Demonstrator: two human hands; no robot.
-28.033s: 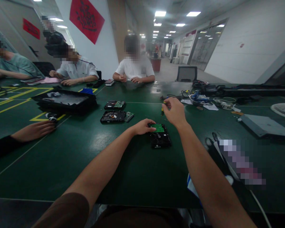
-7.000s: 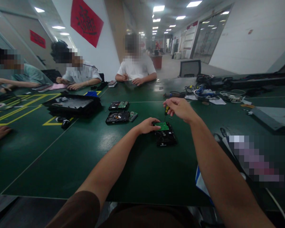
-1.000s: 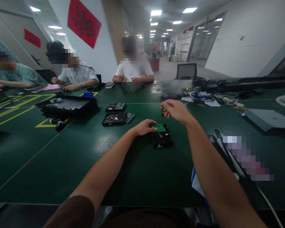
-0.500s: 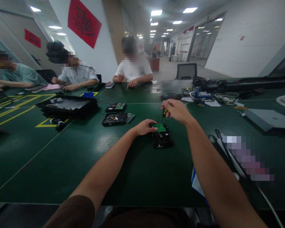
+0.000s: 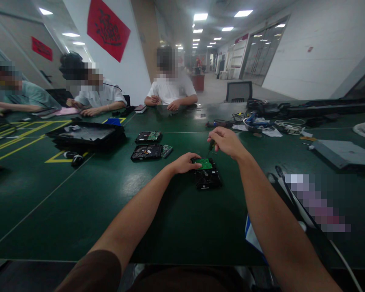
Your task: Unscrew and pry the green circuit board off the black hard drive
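Observation:
A black hard drive (image 5: 208,179) with a green circuit board (image 5: 205,163) at its far end lies on the dark green table in front of me. My left hand (image 5: 186,163) grips the drive's far left edge, its thumb resting over the board. Above the far right corner, my right hand (image 5: 221,141) is closed around a screwdriver (image 5: 211,145). The screwdriver's thin shaft points down at the board's far edge; whether the tip touches a screw is too small to tell. Tiny bits, perhaps screws, lie just beyond the drive.
To the left lie two more hard drives (image 5: 146,152) and a loose circuit board (image 5: 167,151). Farther left stands a black tray (image 5: 88,134). Cables (image 5: 257,121) and a grey metal box (image 5: 343,153) are on the right. Several people sit across the table, one person (image 5: 172,89) directly opposite.
The screwdriver's handle has turned in my right hand, and its yellow marks hardly show now. My left hand and the hard drive stay in place.

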